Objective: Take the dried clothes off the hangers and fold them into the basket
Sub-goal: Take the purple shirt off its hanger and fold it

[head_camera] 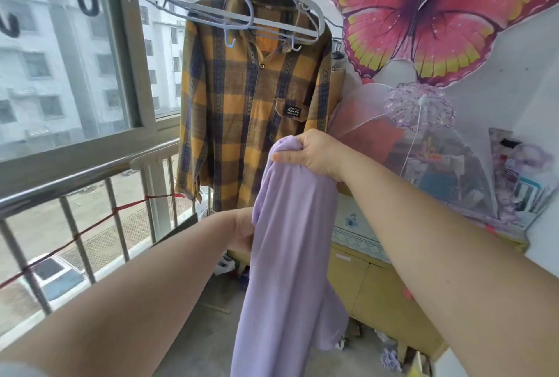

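Garment in hand: lilac top [290,255], off its hanger and hanging in a long loose drape down the middle of my view. I am gripping its upper end in the right hand [311,153], fingers [287,156] curled shut over a bunched fold. The left hand [242,230] is lying against the cloth's left edge lower down; its fingers are behind the fabric, so I cannot tell whether it is pinching or only steadying.

Garment waiting: yellow and navy checked shirt [251,98], hanging on its hanger by the window, buttoned at the neck, untouched.

Bare hangers: several white hangers [242,14] are hanging empty in front of the shirt's collar, so I am judging some pieces as already taken down.

Progress, as I am reading it: the lilac top is removed but not yet folded; the checked shirt is left to take down and fold.

Containers: no basket is showing anywhere in view, so I cannot say what is lying in it. A netted dome cover [472,165] is standing on the cupboard top [357,243] to the right, with small items blurred under it, too unclear to list
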